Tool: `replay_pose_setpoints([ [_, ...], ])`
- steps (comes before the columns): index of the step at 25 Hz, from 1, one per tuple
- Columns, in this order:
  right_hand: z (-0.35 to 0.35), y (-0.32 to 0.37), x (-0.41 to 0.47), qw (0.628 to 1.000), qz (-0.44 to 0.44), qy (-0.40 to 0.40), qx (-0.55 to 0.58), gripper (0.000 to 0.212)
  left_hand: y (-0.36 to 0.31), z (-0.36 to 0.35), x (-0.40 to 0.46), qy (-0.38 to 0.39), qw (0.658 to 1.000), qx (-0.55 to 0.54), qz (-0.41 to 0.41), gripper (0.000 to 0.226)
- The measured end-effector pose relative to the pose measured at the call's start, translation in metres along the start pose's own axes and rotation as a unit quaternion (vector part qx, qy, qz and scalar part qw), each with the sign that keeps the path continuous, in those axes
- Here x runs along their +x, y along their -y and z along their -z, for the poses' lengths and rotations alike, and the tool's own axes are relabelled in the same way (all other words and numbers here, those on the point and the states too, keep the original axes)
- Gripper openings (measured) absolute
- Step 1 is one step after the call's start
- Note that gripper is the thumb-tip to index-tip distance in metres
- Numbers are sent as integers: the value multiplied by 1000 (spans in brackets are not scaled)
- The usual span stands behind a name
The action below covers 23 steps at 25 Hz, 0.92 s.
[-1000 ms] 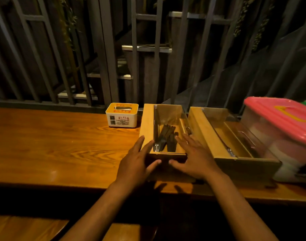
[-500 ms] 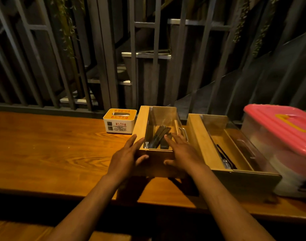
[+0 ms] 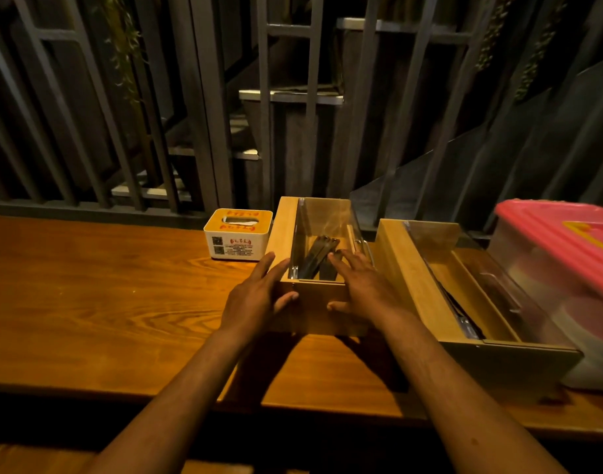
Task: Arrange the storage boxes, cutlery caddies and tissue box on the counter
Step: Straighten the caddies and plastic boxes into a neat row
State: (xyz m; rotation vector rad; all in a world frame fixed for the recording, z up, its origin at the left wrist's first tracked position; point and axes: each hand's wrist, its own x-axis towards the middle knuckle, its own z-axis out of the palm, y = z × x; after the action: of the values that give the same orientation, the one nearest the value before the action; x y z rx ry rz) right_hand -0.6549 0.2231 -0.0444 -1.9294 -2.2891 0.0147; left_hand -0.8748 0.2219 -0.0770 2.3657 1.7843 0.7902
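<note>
A wooden cutlery caddy (image 3: 286,230) with a clear lid and dark cutlery inside stands mid-counter. My left hand (image 3: 255,295) presses its near left corner, thumb on the front panel. My right hand (image 3: 365,289) rests on its near right corner, fingers over the lid. A white and orange tissue box (image 3: 237,234) sits just left of the caddy, close to touching. A second, larger wooden caddy (image 3: 416,282) stands angled on the right. A clear storage box with a pink lid (image 3: 560,241) is at the far right.
The wooden counter (image 3: 88,302) stretches bare to the left. Dark metal railings (image 3: 204,114) rise right behind its back edge. The counter's front edge runs just below my forearms. A green object peeked behind the pink lid earlier; it is out of view now.
Both hands have slid the left caddy away from me toward the railing and a little left, closer to the tissue box. The larger caddy and pink-lidded box stay put.
</note>
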Motion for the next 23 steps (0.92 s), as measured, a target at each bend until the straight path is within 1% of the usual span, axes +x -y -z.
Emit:
replay_pose_setpoints([
  [4,3,2,-1,1000,-5,5,-3,102,-1,0,1,11,1000,24,5,68],
  [7,13,8,-10,999,-10,24,-24,107,-12,11,-2,23,996,87,0,66],
  [9,24,10,-24,1000,-12,6,12,109,-26,18,-8,11,995,94,0,61],
  [10,31,9,-32,999,-5,-15,34,107,-35,22,-13,-5,996,84,4,58],
  [12,46,1,-53,997,8,-61,54,94,-60,26,-29,-36,998,59,3,55],
  [15,65,-34,-87,991,4,-111,81,79,-107,23,-54,-50,998,14,-32,52],
  [17,72,-72,-117,990,-11,-96,103,81,-139,17,-67,-61,996,-16,-68,50],
  [19,76,-114,-147,993,-32,-44,102,94,-168,7,-75,-70,992,-39,-97,49],
  [21,77,-159,-173,995,-55,10,88,106,-203,-8,-80,-52,992,-46,-101,53],
  [23,69,-192,-189,996,-46,22,70,111,-235,-26,-82,-13,995,-39,-91,59],
])
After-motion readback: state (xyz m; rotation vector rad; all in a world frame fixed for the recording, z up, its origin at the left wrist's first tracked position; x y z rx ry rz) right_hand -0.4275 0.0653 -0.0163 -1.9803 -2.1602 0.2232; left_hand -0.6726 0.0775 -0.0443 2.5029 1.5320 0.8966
